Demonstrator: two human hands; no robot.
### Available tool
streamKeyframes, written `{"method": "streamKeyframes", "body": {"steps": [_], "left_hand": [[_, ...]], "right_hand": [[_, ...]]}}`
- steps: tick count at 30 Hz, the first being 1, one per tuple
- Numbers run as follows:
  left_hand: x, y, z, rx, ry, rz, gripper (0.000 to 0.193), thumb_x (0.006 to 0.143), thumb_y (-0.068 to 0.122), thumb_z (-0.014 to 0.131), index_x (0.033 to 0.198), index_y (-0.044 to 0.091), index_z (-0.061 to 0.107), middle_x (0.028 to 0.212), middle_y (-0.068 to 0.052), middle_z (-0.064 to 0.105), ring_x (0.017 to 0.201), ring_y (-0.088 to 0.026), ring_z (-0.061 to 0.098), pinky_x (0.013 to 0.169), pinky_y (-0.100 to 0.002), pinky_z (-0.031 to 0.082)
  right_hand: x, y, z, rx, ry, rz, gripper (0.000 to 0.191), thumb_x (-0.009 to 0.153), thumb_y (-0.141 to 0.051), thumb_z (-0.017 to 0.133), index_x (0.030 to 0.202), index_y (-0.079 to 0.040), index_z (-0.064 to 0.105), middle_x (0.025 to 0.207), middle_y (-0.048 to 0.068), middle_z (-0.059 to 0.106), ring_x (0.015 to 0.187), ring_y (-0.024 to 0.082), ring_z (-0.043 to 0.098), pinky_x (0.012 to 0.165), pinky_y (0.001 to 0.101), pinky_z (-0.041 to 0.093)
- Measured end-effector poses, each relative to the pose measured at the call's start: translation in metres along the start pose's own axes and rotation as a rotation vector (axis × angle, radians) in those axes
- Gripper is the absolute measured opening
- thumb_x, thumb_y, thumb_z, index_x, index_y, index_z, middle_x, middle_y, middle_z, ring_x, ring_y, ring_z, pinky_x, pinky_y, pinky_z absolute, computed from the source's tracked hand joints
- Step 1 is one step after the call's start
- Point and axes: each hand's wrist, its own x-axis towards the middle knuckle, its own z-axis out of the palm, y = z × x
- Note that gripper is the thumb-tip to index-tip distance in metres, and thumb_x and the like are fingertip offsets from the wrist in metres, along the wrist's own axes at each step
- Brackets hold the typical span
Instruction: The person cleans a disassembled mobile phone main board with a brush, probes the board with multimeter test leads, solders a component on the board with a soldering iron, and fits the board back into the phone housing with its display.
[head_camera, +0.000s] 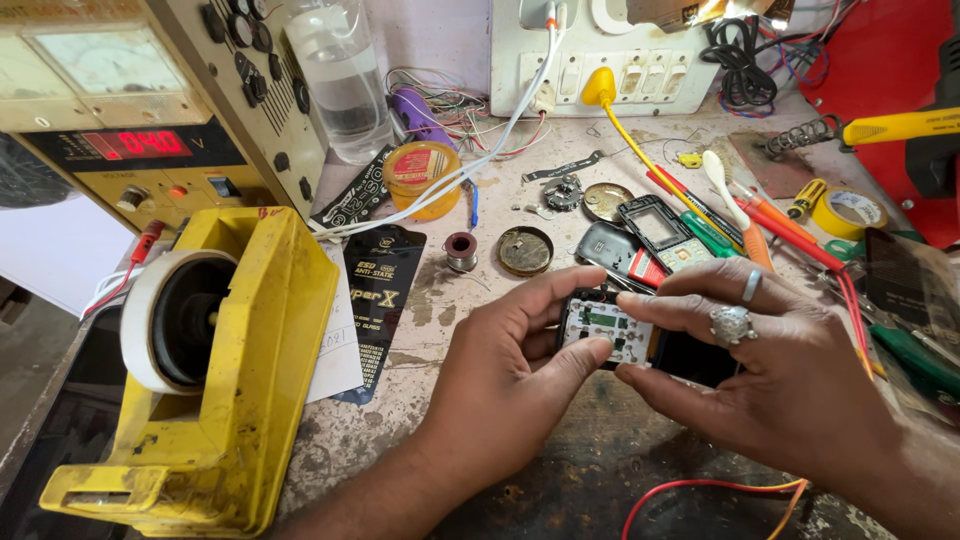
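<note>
Holding a small phone (620, 335) between them, both hands sit low over the table (430, 290). The left hand (500, 375) is at 9 o'clock from the phone, fingers curled shut on its left end, thumb on the white keypad board. The right hand (780, 370) is at 3 o'clock, pinching the dark right end. A yellow tape holder (230, 400) stands far off at 9 o'clock.
</note>
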Motion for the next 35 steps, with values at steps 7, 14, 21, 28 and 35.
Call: {"method": "streamKeyframes", "body": {"steps": [7, 14, 21, 28, 35], "left_hand": [[-0.004, 0.005, 0.006, -0.017, 0.029, -0.025, 0.045, 0.092, 0.002, 0.069, 0.136, 0.000, 0.059, 0.111, -0.009, 0.074, 0.099, -0.007, 0.068, 0.085, -0.024, 0.058], [-0.002, 0.005, -0.001, 0.143, -0.027, -0.024, 0.050, 0.090, 0.003, 0.066, 0.138, 0.010, 0.057, 0.105, -0.003, 0.073, 0.091, -0.006, 0.070, 0.077, -0.023, 0.059], [0.008, -0.007, -0.011, 0.259, -0.041, -0.100, 0.043, 0.081, 0.006, 0.079, 0.121, 0.007, 0.065, 0.101, -0.005, 0.073, 0.086, -0.006, 0.067, 0.075, -0.022, 0.057], [0.008, -0.016, -0.014, 0.022, -0.045, -0.225, 0.035, 0.086, 0.005, 0.072, 0.119, 0.007, 0.061, 0.105, -0.004, 0.068, 0.087, -0.007, 0.064, 0.074, -0.023, 0.054], [0.008, -0.022, -0.013, 0.005, -0.034, -0.230, 0.037, 0.087, 0.003, 0.069, 0.122, 0.007, 0.056, 0.106, -0.005, 0.065, 0.095, -0.010, 0.062, 0.082, -0.026, 0.053]], "right_hand": [[-0.003, -0.004, -0.001, -0.011, 0.038, -0.031, 0.051, 0.071, -0.029, 0.089, 0.119, -0.019, 0.075, 0.107, 0.004, 0.072, 0.092, 0.019, 0.072, 0.078, 0.0326, 0.058], [0.000, 0.002, 0.001, -0.016, -0.056, -0.058, 0.058, 0.072, -0.033, 0.087, 0.126, -0.019, 0.071, 0.113, 0.008, 0.072, 0.100, 0.026, 0.071, 0.080, 0.0356, 0.058], [0.003, 0.014, -0.002, 0.026, -0.242, -0.111, 0.062, 0.072, -0.032, 0.084, 0.129, -0.017, 0.065, 0.122, 0.009, 0.070, 0.111, 0.033, 0.067, 0.088, 0.0407, 0.053], [0.005, 0.021, -0.011, -0.006, -0.377, 0.165, 0.063, 0.072, -0.038, 0.085, 0.132, -0.028, 0.068, 0.112, 0.003, 0.075, 0.098, 0.025, 0.074, 0.081, 0.0386, 0.057], [0.004, 0.021, -0.013, -0.055, -0.269, 0.032, 0.059, 0.074, -0.036, 0.083, 0.131, -0.029, 0.069, 0.116, 0.003, 0.076, 0.104, 0.024, 0.073, 0.088, 0.0385, 0.055]]}}
